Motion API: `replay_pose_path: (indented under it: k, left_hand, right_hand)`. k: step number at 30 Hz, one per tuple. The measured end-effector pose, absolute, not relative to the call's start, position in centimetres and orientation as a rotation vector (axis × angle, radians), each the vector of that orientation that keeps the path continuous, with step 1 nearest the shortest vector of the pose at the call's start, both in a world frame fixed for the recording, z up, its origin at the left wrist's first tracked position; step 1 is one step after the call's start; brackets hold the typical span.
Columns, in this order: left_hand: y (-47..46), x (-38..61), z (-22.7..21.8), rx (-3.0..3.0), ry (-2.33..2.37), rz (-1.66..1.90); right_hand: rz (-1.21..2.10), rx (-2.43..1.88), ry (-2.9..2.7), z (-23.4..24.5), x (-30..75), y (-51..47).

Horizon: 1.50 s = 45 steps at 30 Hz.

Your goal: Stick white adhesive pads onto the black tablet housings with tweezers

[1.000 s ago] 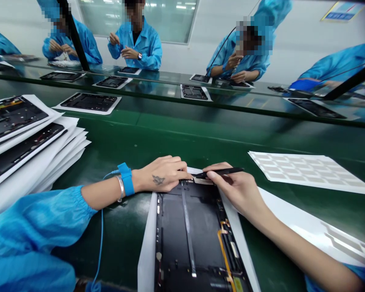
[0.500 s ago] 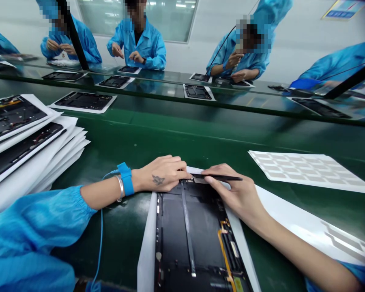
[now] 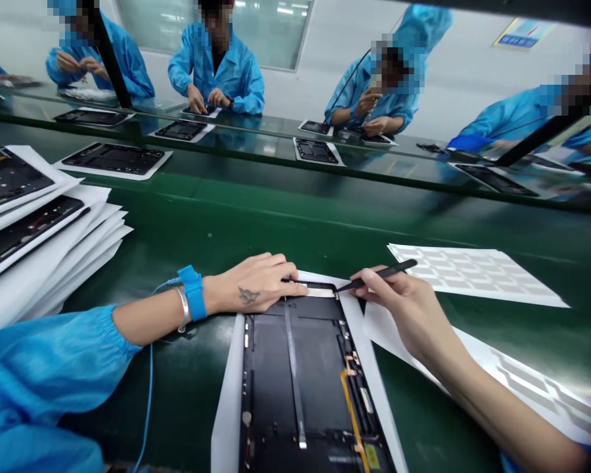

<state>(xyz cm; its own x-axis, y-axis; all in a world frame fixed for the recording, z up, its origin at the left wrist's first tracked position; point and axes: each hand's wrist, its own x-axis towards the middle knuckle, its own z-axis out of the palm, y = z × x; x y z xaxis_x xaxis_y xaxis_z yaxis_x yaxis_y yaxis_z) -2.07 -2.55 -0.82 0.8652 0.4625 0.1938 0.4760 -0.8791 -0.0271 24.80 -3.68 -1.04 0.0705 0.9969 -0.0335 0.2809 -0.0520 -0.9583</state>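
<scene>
A black tablet back housing (image 3: 320,368) lies on a white sheet in front of me, with a grey flat cable down its middle and an orange flex cable on its right. Along its far end runs a pale strip (image 3: 321,291). My left hand (image 3: 259,286) rests at the far left corner, fingers bent over the edge and a fingertip pressed on the strip's left end. My right hand (image 3: 404,299) is closed on black tweezers (image 3: 381,272); their tip is at the strip's right end, by the far right corner.
Sheets of pale adhesive pieces (image 3: 473,272) lie at right, another sheet (image 3: 517,374) under my right forearm. A stack of housings between papers (image 3: 79,243) stands left. A blue wrist cord (image 3: 150,387) hangs from my left wristband. Co-workers in blue sit across the bench.
My right hand has moved right along the far edge, and the tweezers now tilt down at the corner. The pale strip shows more fully. My left hand stays at the far edge.
</scene>
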Motion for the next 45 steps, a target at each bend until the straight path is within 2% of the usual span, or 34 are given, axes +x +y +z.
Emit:
replay_pose_path:
  k: [16, 25, 29, 32, 40, 45]
  left_hand:
    - [-2.5, -2.2, -1.0, -2.948, -0.715, -0.351]
    - [-2.7, -1.8, -0.2, -2.912, -0.729, -0.198]
    - [-3.5, -0.8, 0.4, -2.823, -0.735, -0.082]
    - [-4.0, -0.1, 0.1, -2.761, -0.767, -0.114]
    - [-2.7, -1.3, -1.5, -2.900, -0.919, -0.345]
    - [-2.7, -1.3, -1.4, -2.906, -0.917, -0.354]
  right_hand:
    - [1.065, -1.406, -1.363, -1.4, 24.7, -3.9]
    - [0.955, -1.419, -1.409, -1.7, 25.1, -3.7]
    - [1.048, -1.297, -1.384, -1.0, 24.5, -3.9]
    - [1.130, -1.200, -1.450, -0.6, 23.9, -4.2]
    - [1.076, -1.198, -1.725, -1.6, 23.1, -4.4]
    - [1.069, -1.232, -1.727, -1.7, 22.9, -4.4]
